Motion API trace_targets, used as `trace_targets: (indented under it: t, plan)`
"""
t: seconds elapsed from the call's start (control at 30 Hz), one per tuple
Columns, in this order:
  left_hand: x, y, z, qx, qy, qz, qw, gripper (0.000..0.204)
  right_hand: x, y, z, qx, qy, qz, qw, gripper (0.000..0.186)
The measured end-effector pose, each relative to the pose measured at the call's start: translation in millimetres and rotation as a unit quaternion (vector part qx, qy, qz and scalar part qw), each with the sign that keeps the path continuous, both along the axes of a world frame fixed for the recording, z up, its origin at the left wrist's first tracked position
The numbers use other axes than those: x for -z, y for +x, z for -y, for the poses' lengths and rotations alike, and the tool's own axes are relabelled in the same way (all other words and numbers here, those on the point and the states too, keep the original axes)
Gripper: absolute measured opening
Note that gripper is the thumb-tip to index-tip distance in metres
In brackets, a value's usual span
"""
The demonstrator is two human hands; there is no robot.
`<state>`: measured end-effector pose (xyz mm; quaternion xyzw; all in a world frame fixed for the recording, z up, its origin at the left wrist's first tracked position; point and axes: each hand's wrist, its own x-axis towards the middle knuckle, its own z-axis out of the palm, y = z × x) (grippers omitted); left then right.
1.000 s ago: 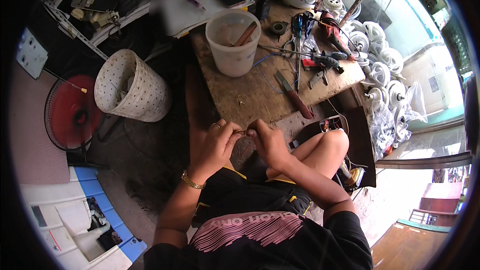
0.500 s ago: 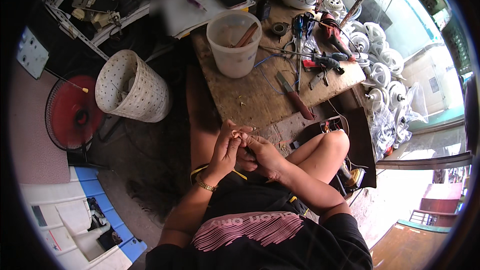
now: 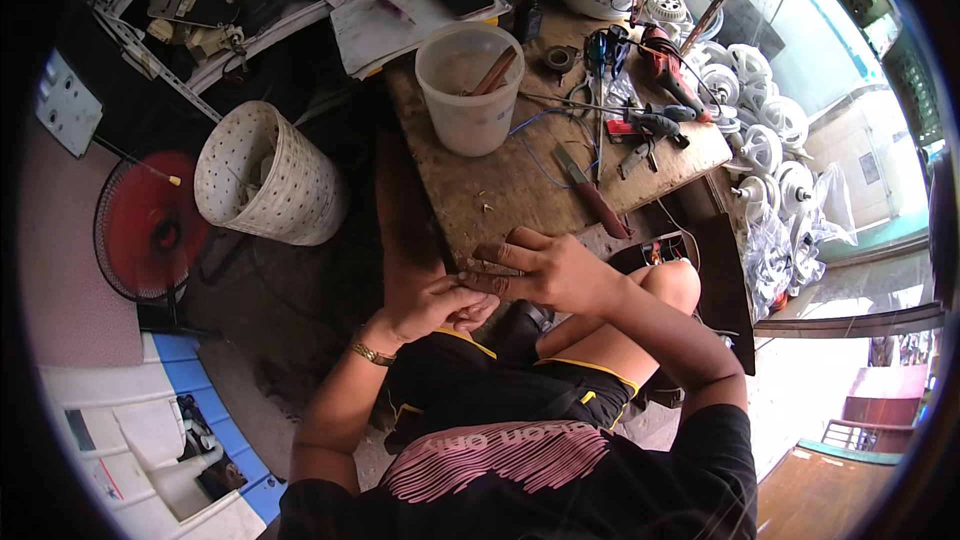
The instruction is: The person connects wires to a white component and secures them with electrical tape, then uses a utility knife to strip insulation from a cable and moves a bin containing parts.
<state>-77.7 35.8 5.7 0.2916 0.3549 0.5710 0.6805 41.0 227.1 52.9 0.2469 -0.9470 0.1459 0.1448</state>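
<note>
My left hand (image 3: 440, 308) is over my lap, its fingers curled in and the thumb side pressed toward the other hand. From the right, my right hand (image 3: 548, 270) meets its fingertips in a pinch, with other fingers stretched out above the table's near edge. Whatever lies between the fingertips is hidden or too small to name. Closest on the wooden table (image 3: 500, 202) are small yellowish scraps (image 3: 486, 207) and a knife (image 3: 590, 192) with a reddish-brown handle.
A translucent bucket (image 3: 465, 130) with brown pieces inside stands on the table. Beyond the knife lie a red power drill (image 3: 672, 75), pliers and a tape roll (image 3: 560, 59). White wheels (image 3: 785, 120) are piled at right. A perforated white basket (image 3: 300, 205) and a red fan (image 3: 155, 220) stand left.
My left hand has moved down and left, and my right hand has turned over and risen, spreading some fingers. The copper-coloured bit between the fingertips no longer shows. A blurred patch over the white board is gone.
</note>
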Motion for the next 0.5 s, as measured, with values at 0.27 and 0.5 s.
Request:
trace_targets:
  t: [0.27,0.5]
  plan:
    - [-7,-5,4,0.032,-0.064,0.031,0.997,0.025,18,-15,-8,-0.086,0.064,-0.096,0.99,0.026]
    - [-21,-6,-7,-0.235,0.165,-0.813,0.506,0.008,46,2,11,0.089,-0.511,0.319,0.793,0.015]
